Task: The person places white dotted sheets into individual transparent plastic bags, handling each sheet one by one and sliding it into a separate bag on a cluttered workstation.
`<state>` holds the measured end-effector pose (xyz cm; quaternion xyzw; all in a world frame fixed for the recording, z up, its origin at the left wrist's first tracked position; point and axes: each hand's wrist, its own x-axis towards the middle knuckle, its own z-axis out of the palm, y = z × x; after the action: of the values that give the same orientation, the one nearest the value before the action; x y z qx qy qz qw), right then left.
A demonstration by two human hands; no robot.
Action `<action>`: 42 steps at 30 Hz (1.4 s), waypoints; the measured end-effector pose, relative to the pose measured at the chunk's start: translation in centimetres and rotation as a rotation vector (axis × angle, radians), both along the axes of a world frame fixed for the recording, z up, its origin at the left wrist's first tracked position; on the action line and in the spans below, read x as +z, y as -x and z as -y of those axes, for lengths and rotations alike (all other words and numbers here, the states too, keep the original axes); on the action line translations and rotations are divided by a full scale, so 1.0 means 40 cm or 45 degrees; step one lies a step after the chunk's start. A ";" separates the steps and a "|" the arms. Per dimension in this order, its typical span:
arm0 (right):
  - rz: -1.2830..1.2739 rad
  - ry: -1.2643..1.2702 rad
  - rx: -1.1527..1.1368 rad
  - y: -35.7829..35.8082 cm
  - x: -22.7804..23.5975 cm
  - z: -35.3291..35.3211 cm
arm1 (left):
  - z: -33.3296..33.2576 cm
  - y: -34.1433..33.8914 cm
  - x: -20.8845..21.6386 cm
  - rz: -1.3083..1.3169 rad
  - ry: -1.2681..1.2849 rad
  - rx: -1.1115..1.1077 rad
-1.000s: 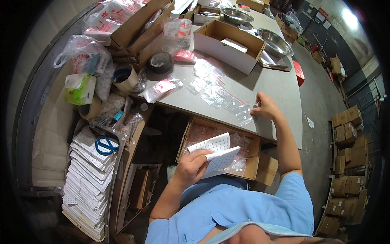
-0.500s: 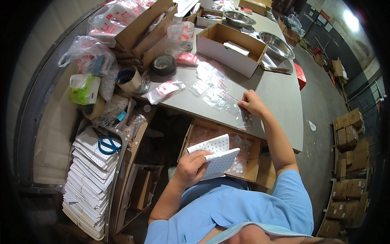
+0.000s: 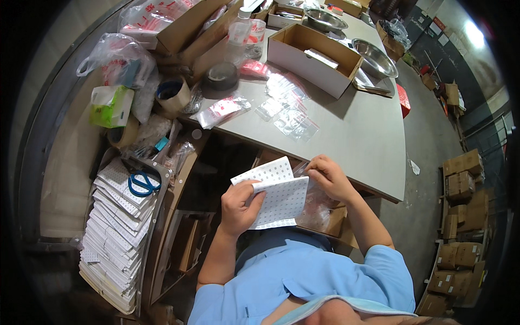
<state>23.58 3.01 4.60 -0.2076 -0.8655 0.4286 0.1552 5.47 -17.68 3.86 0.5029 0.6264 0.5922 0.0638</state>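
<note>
My left hand (image 3: 239, 206) grips several folded white sheets (image 3: 279, 203) with rows of small grey marks, thumb in front. Close to their right edge is my right hand (image 3: 331, 179), its fingers pinched together. A small clear plastic bag (image 3: 300, 167) shows faintly at those fingertips, mostly hidden by the sheets. Beyond my hands, small clear zip bags (image 3: 287, 111) lie spread on the grey table (image 3: 368, 141). Under the table edge, partly covered by the sheets and my right hand, a cardboard box (image 3: 337, 221) holds clear bags.
A long white cardboard box (image 3: 309, 62) and steel bowls (image 3: 374, 58) stand farther back. At left are tape rolls (image 3: 173, 97), a filled clear bag (image 3: 223, 110), blue-handled scissors (image 3: 143, 184) and a tall stack of printed sheets (image 3: 116, 238). Cartons (image 3: 460, 260) line the right side.
My right hand has drawn back from the table to the sheets, and the nearest zip bag has left the tabletop. My left hand has raised and turned the sheets.
</note>
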 end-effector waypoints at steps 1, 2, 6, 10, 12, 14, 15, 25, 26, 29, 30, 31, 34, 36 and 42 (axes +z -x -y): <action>-0.056 0.150 -0.008 0.004 0.004 0.001 | -0.001 -0.001 -0.002 -0.016 0.025 -0.018; -0.111 0.301 -0.016 0.008 0.011 0.004 | 0.000 -0.003 -0.005 -0.032 0.050 -0.036; -0.190 -0.092 0.251 0.071 0.126 0.097 | -0.020 -0.023 0.000 -0.136 0.086 -0.109; -0.274 -0.364 0.374 0.106 0.124 0.138 | -0.017 -0.037 0.016 -0.147 0.077 -0.084; -0.279 -0.422 0.343 0.104 0.124 0.148 | -0.014 -0.036 0.009 -0.170 0.094 -0.069; -0.261 -0.441 0.323 0.101 0.121 0.154 | -0.011 -0.036 0.005 -0.196 0.102 -0.056; -0.242 -0.432 0.318 0.099 0.120 0.155 | -0.011 -0.038 0.005 -0.184 0.098 -0.047; -0.103 -0.122 0.503 0.113 0.118 0.108 | -0.017 -0.046 -0.018 -0.011 0.126 0.054; -0.057 -0.084 0.535 0.119 0.125 0.082 | -0.015 -0.046 -0.022 0.017 0.140 0.087; -0.070 0.390 0.129 0.133 0.027 -0.092 | -0.008 -0.033 -0.014 0.067 0.198 0.092; -0.102 0.285 0.022 0.150 -0.002 -0.169 | -0.006 -0.034 -0.013 0.084 0.187 0.092; -0.041 0.235 -0.067 0.166 -0.015 -0.220 | -0.005 -0.036 -0.016 0.101 0.174 0.099; 0.130 -0.012 -0.179 0.207 -0.002 -0.247 | -0.005 -0.035 -0.026 0.077 0.118 0.112; 0.210 -0.247 -0.213 0.215 -0.003 -0.253 | -0.004 -0.033 -0.028 0.055 0.107 0.114; 0.691 -0.587 -0.345 0.180 0.074 -0.304 | 0.019 -0.021 -0.022 0.059 0.134 0.162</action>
<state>16.40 15.17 7.56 -0.3857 -0.9136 0.1275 0.0184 6.29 -18.43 2.96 0.4441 0.6856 0.5729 0.0669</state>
